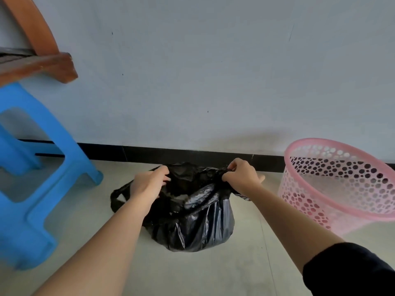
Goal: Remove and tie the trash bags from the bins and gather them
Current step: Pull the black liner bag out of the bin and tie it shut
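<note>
A black trash bag (192, 223) sits on the floor in front of the wall, its mouth open and its top crumpled. My left hand (149, 182) grips the bag's left rim, and one loop handle hangs loose to the left of it. My right hand (241, 173) pinches the right rim and pulls it up and outward. A pink perforated bin (342, 189) stands tilted to the right of the bag, with no liner in it.
A blue plastic stool (42, 178) stands at the left on the pale tiled floor (213, 274). Above it juts a brown wooden furniture part (42, 63). A black skirting strip (149, 154) runs along the foot of the grey wall.
</note>
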Motion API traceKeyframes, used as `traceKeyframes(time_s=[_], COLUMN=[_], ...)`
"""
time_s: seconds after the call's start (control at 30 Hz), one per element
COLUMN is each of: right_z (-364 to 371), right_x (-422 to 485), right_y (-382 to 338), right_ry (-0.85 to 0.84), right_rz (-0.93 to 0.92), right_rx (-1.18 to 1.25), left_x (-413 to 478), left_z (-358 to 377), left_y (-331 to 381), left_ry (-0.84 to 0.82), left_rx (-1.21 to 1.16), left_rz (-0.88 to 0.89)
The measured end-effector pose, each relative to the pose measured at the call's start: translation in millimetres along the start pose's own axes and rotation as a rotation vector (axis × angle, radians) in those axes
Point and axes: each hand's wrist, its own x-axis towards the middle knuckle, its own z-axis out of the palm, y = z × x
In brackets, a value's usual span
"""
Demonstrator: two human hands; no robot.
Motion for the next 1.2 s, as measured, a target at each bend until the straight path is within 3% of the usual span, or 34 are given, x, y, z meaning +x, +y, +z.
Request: traceKeyframes(time_s=[0.1,0.17,0.23,0.3,0.37,0.5,0.7,0.87,1.07,1.2], right_z=[-2.3,-2.3,-1.0,-0.3,1.7,1.8,-23.4,-39.7,-50.9,-69.5], right_x=[-0.1,1.8,4.9,4.5,0.6,-1.1,4.4,12.5,11.8,14.8], right_y=[3.0,7.0,10.6,11.0,8.2,5.6,-2.0,6.2,43.4,41.7], right_ry=[-0.023,-0.055,-0.140,-0.247,-0.325,-0.303,0.103,0.275,0.089,-0.054], right_rz=[-0.030,-0.039,-0.022,-0.007,-0.017,-0.054,-0.091,-0.100,0.117,0.228], right_rx=[-0.083,-0.144,-0.135,-0.069,-0.005,0.108,0.404,0.484,0.044,0.353], left_x=[14.4,17.2,20.7,19.3,10.7,8.1,13.8,21.9,14.7,12.3], left_z=[-4.3,-7.4,-13.0,-19.7,-23.9,-19.9,11.8,30.1,35.2,30.1], left_y=[-14.1,-25.5,-38.7,-54.4,-64.0,-64.8,-43.3,-20.1,-33.0,-29.5], left_ry=[0.421,0.505,0.448,0.232,-0.006,-0.136,-0.183,-0.193,-0.267,-0.283], left_rx=[0.259,0.155,-0.163,-0.419,-0.494,-0.551,-0.688,-0.684,-0.412,-0.399], left_rz=[0.028,-0.109,-0.351,-0.598,-0.679,-0.637,-0.423,-0.275,-0.328,-0.329])
